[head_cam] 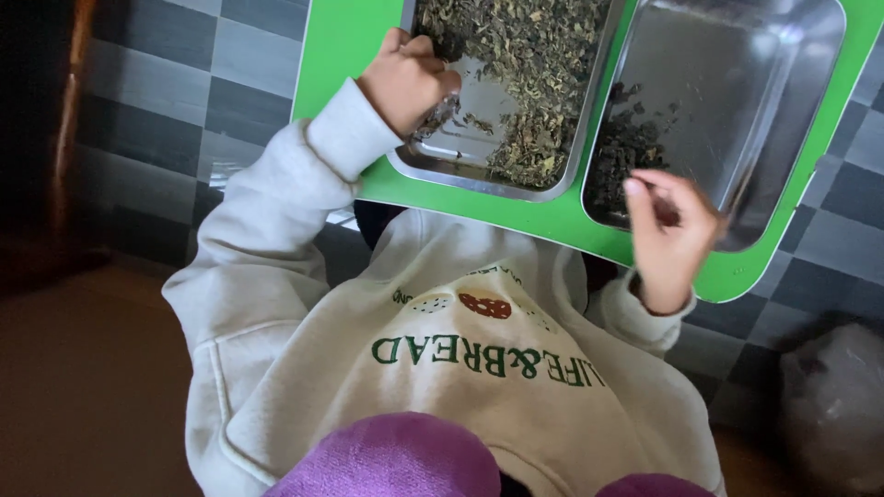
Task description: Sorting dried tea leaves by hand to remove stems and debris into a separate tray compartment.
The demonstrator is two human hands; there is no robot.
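Two steel trays sit side by side on a green board point(343, 46). The left tray point(479, 179) holds a wide heap of dried green leaves point(534, 64), with a bare patch at its near left corner. My left hand point(405, 78) is curled into a fist over that corner, pinching some leaves. The right tray point(783, 83) is mostly bare, with a small dark pile of leaves point(626, 152) at its near left. Over this tray's near edge, my right hand point(670, 235) has its fingers curled around a dark bit of leaf.
The board lies on a grey checkered surface point(166, 83). My pale sweatshirt fills the lower middle, with purple cloth point(396, 460) below it. A brown floor point(83, 387) lies at the lower left, and a blurred grey lump point(833, 405) at the lower right.
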